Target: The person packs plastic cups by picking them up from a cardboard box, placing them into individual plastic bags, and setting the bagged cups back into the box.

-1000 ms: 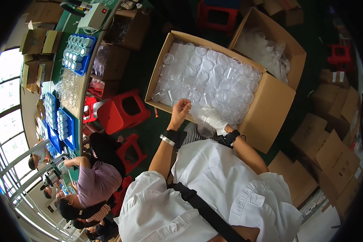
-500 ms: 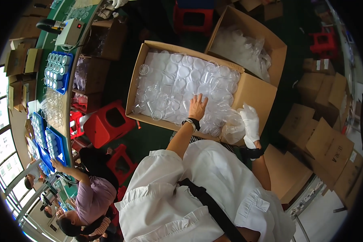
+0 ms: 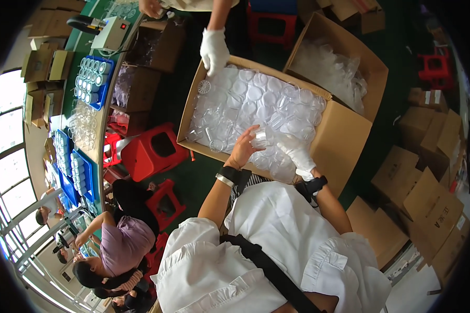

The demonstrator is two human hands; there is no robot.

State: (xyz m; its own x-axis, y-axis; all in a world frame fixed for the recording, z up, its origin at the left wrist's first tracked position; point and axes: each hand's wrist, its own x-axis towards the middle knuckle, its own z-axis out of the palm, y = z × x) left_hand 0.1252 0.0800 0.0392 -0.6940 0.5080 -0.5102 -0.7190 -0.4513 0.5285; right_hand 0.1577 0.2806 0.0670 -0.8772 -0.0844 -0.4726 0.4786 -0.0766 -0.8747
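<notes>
My left hand [image 3: 241, 148], bare with a black band at the wrist, grips a clear plastic cup [image 3: 262, 137] above the near part of a cardboard box [image 3: 344, 136]. Just right of the cup is my right hand [image 3: 296, 150] in a white glove, its fingers stretched toward the cup; whether they touch it I cannot tell. Many clear, round plastic containers [image 3: 254, 94] fill the box. Crumpled clear plastic [image 3: 282, 169] lies below my right hand. At the box's far left corner, another person's white-gloved hand [image 3: 214, 51] reaches in.
A second box [image 3: 373, 73] with clear plastic stands behind. To the left are red stools [image 3: 146, 156] and a workbench with blue trays [image 3: 109, 78] of jars. A seated person [image 3: 128, 240] is at lower left. Stacked cartons [image 3: 428, 198] line the right.
My left hand has lifted a clear cup from the containers. My right hand has moved left, toward it. Another person's gloved hand has come in over the box's far left corner.
</notes>
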